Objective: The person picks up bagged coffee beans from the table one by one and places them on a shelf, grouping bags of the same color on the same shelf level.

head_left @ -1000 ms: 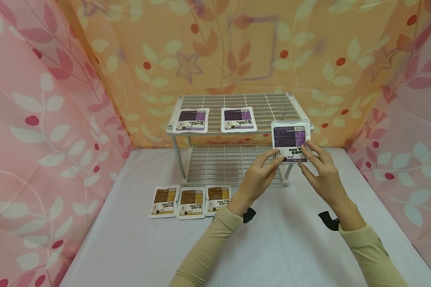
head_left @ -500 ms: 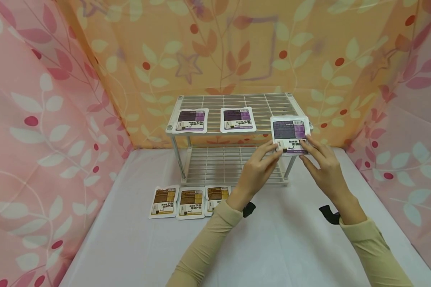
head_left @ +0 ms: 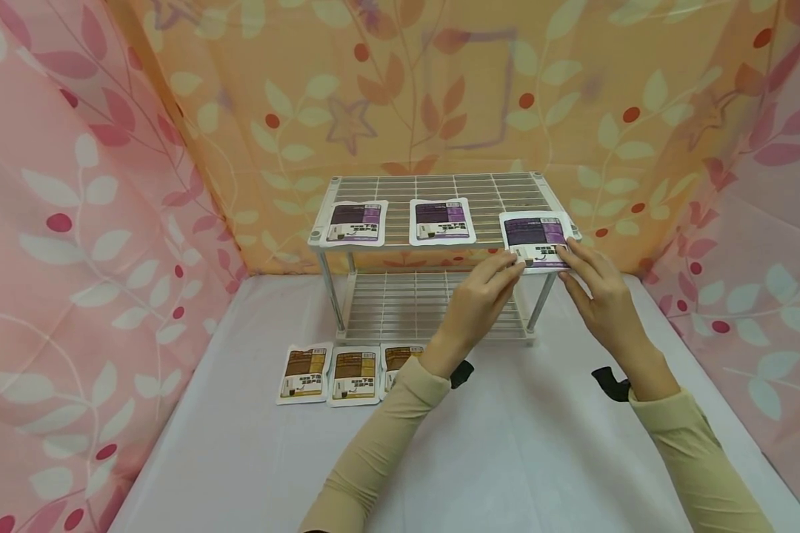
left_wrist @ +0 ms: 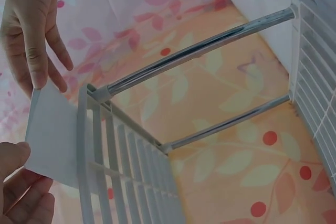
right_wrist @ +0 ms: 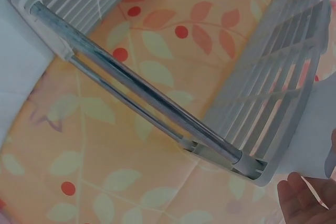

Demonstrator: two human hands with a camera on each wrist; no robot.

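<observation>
A flat white pouch with a purple label [head_left: 535, 231] lies over the front right corner of the upper shelf, its near edge sticking out past the shelf's front. My left hand [head_left: 475, 307] pinches its near left corner between thumb and fingers. On the near right corner, my right hand [head_left: 598, 297] pinches it too. From below, the left wrist view shows the pouch's plain white back [left_wrist: 50, 137] against the shelf slats. Two matching purple pouches, a left one [head_left: 356, 223] and a middle one [head_left: 441, 221], lie along the shelf's front edge.
The white two-tier wire rack [head_left: 433, 185] has metal posts [head_left: 331, 290] and a lower slatted shelf [head_left: 407, 307]. Three brown-and-yellow pouches [head_left: 355, 376] lie in a row on the white tabletop [head_left: 240, 459] at front left, the rightmost partly behind my left forearm. Patterned cloth [head_left: 400, 81] encloses the table.
Both hands have moved the held pouch up and forward onto the shelf's front right corner, tipping it from nearly upright to flatter. The other pouches have stayed put.
</observation>
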